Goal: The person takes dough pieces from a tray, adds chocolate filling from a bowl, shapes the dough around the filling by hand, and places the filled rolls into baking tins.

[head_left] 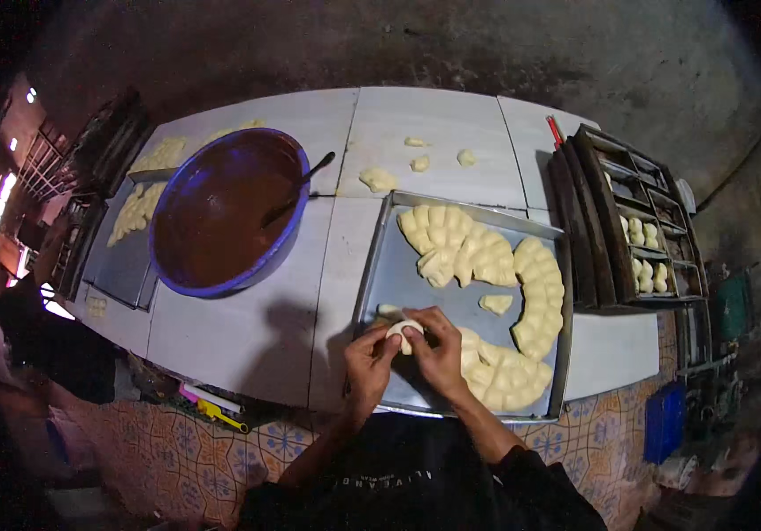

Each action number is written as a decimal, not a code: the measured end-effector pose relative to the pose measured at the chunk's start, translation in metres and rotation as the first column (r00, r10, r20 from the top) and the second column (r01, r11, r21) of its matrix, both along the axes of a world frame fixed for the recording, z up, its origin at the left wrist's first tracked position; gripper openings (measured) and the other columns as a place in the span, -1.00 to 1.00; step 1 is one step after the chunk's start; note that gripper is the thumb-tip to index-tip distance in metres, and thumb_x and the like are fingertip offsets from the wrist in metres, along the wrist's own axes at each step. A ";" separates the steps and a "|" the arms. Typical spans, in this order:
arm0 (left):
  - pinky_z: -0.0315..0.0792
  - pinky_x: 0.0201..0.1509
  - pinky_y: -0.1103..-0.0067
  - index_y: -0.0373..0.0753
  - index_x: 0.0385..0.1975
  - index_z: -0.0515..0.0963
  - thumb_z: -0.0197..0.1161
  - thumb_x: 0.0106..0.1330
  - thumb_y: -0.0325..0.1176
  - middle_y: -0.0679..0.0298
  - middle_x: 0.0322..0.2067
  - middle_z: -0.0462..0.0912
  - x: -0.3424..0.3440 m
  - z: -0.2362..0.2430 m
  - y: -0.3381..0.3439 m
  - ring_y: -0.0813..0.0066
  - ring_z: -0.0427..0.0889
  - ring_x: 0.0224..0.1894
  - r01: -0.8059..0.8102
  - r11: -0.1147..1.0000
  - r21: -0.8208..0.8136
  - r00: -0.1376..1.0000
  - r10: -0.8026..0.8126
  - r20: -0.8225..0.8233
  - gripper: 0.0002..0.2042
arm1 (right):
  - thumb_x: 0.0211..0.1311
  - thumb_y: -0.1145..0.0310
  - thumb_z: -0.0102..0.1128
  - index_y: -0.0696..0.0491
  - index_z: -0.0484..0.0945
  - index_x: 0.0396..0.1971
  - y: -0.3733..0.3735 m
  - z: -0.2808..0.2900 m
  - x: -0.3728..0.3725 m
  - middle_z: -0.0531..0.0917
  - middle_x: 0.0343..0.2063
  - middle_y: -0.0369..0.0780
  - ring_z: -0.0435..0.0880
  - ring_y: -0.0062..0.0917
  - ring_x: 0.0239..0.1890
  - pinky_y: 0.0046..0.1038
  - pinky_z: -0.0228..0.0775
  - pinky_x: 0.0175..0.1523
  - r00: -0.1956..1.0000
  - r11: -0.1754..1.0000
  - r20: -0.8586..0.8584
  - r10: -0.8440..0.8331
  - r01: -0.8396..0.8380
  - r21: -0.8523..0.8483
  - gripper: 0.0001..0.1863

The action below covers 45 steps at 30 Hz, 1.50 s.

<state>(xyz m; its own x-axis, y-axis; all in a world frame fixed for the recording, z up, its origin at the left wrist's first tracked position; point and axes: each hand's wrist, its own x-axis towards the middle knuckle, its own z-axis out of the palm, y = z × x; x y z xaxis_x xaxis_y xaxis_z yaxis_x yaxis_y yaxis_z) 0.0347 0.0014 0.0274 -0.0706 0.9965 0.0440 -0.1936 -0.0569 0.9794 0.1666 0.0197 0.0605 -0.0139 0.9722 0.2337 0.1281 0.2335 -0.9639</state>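
Note:
Between them, my left hand [368, 365] and my right hand [439, 350] pinch a small piece of pale dough [405, 334], thumbs pressed on its top. Both hands are over the near left part of a metal tray [398, 257]. Inside the tray lie a curved strip of scored dough pieces [538, 296] on the right, joined dough pieces [451, 237] at the back, and more dough [504, 376] at the near right. A single small lump [495, 303] sits in the middle of the tray.
Left of the tray stands a blue basin [283, 252] of brown filling with dark-handled utensils. Loose dough bits [379, 180] lie on the white tabletop [345, 265]. Sectioned baking pans [633, 159], some holding dough, stand at the right. Another dough tray [119, 265] is far left.

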 end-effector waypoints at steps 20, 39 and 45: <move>0.41 -0.13 0.16 -0.47 -0.04 0.47 -0.31 0.36 0.31 0.02 -0.25 0.66 -0.192 0.037 0.186 0.02 0.62 -0.26 -0.116 0.993 -0.023 0.855 0.088 -0.510 -0.20 | -0.22 -0.60 0.00 -0.07 -0.20 0.43 0.037 -0.023 -0.009 0.14 0.27 -0.21 0.29 -0.46 0.13 -0.40 0.31 0.03 0.799 0.846 -0.453 0.395 -0.508 -0.159 0.30; 0.09 0.35 0.12 -0.39 0.28 0.14 -0.37 0.23 0.45 -0.12 0.25 0.25 -0.063 0.013 0.073 -0.02 0.23 0.31 0.383 0.831 -0.403 0.876 -0.188 0.444 -0.05 | 0.36 0.31 0.08 0.23 0.36 0.14 0.039 -0.095 -0.021 0.55 -0.04 -0.20 0.54 -0.61 -0.19 -0.62 0.42 -0.10 0.563 0.762 -0.824 -0.069 -0.503 -0.408 -0.56; 0.45 0.06 0.35 -0.38 0.15 0.33 -0.04 0.42 -0.07 0.09 0.05 0.40 -0.034 0.021 0.036 0.24 0.53 0.02 0.139 0.907 -0.397 0.987 -0.161 -0.021 -0.50 | 0.08 0.55 0.21 0.12 0.54 -0.05 0.016 -0.034 -0.022 0.47 -0.11 -0.14 0.45 -0.35 -0.09 -0.40 0.35 -0.03 0.913 0.978 0.406 -0.040 -0.048 0.205 -0.63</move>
